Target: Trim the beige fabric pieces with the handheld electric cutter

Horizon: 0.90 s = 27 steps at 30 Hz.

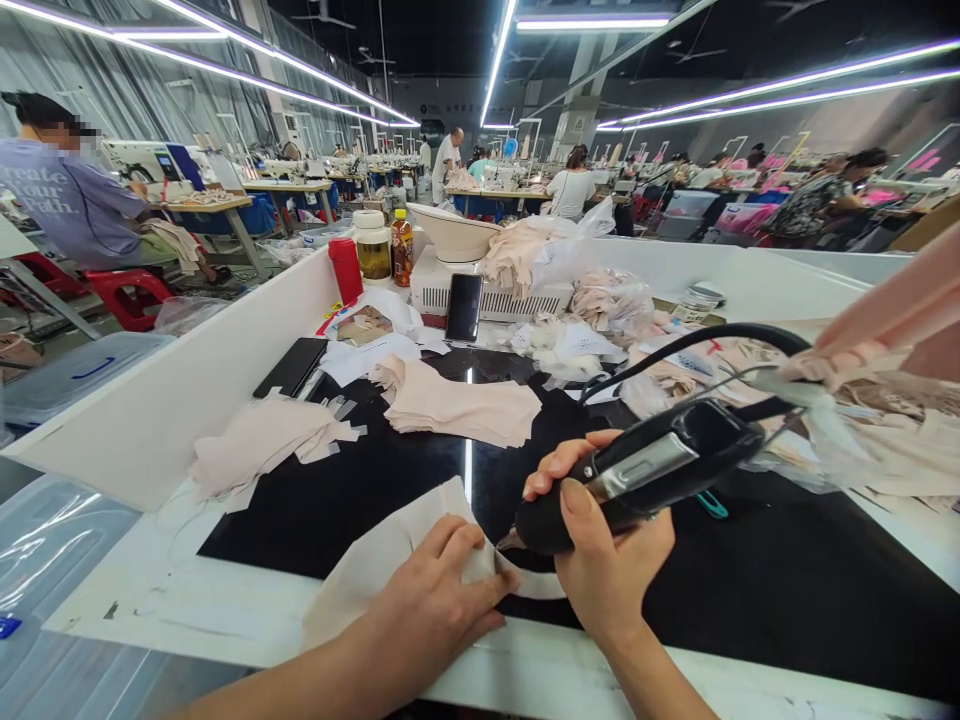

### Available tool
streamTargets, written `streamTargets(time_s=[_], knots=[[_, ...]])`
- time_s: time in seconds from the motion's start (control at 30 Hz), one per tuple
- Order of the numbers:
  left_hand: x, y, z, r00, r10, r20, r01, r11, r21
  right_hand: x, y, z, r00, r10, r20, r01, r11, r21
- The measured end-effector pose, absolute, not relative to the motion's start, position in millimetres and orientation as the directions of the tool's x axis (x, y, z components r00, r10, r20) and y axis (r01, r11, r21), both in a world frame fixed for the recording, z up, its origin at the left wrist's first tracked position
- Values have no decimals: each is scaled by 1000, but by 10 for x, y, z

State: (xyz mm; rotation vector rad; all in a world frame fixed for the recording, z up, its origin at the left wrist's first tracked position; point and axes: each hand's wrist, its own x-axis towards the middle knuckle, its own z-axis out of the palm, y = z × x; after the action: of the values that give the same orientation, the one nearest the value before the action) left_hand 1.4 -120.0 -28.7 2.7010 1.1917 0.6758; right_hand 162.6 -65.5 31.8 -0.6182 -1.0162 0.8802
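Note:
My right hand (pixel 611 560) is wrapped round a black corded hand tool (pixel 652 455) with a silver plate on its side. Its narrow metal tip points left, at the edge of a pale fabric piece (pixel 382 545). My left hand (pixel 431 600) grips that edge, thumb and fingers close together, just beside the tip. A strip of the fabric curves rightward beneath the tool. The piece lies partly on a glossy black board (pixel 315 520). Whether the tip touches the cloth, I cannot tell. Farther back on the board is a stack of beige fabric pieces (pixel 461 405).
Another fabric pile (pixel 270 440) lies at the left. Behind it are a black case (pixel 291 368), a phone (pixel 464 307), a scale (pixel 454 235), a red container (pixel 345 270) and jars. The tool's cable (pixel 697 335) arches right, near hanging pink cloth (pixel 892 300). White walls (pixel 172 390) edge the table.

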Motion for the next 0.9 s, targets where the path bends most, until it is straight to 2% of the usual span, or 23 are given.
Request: streamTargets(time_s=[0.27, 0.57, 0.67, 0.83, 0.9], knots=[[20, -1193, -317, 588, 712, 383, 673, -694, 256, 1596, -627, 306, 225, 857, 464, -304, 515, -802], [-22, -1206, -216, 591, 759, 274, 707, -651, 278, 1705, -599, 395, 303, 847, 436, -274, 516, -812], [-70, -1198, -173, 600, 766, 232, 700, -642, 313, 1777, -601, 404, 295, 837, 461, -167, 521, -837], [-195, -1074, -42, 545, 814, 199, 696, -572, 434, 1977, -550, 444, 288, 850, 441, 75, 439, -895], [-207, -990, 10, 521, 830, 201, 703, -550, 451, 2050, -538, 431, 351, 814, 463, 122, 451, -884]])
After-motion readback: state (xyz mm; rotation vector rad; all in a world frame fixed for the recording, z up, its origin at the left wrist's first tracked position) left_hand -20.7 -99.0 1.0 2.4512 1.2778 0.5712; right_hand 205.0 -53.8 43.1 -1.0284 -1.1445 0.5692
